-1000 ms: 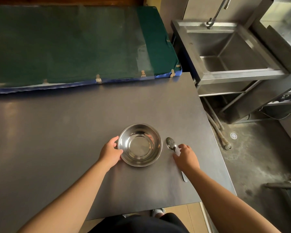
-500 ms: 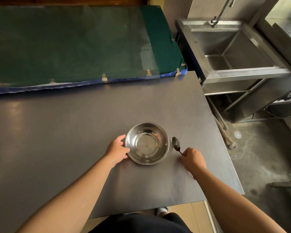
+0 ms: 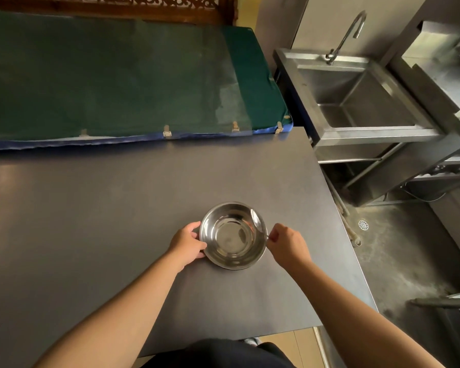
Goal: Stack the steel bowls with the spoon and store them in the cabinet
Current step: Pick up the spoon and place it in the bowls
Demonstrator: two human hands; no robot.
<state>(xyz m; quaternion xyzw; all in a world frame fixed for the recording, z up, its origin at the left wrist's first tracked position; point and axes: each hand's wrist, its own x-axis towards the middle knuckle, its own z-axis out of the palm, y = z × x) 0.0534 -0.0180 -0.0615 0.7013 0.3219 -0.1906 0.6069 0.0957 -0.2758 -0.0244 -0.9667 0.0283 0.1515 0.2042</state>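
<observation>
A steel bowl [image 3: 233, 236] stands on the dark grey table [image 3: 117, 208], near its right side; I cannot tell whether more bowls are nested in it. My left hand [image 3: 187, 241] grips the bowl's left rim, thumb over the edge. My right hand [image 3: 286, 241] pinches the handle of a steel spoon [image 3: 256, 221]. The spoon's head lies over the bowl's right inner wall, and most of its handle is hidden by my fingers.
A green padded mat [image 3: 117, 81] with a blue edge lies along the table's far side. To the right, past the table's edge, stands a steel sink [image 3: 356, 96] with a tap [image 3: 345, 35]. Below it is bare floor with a drain [image 3: 363, 224].
My right hand picked the spoon up off the table beside the bowl and carried it left, so its head is now inside the bowl. My left hand stayed on the rim.
</observation>
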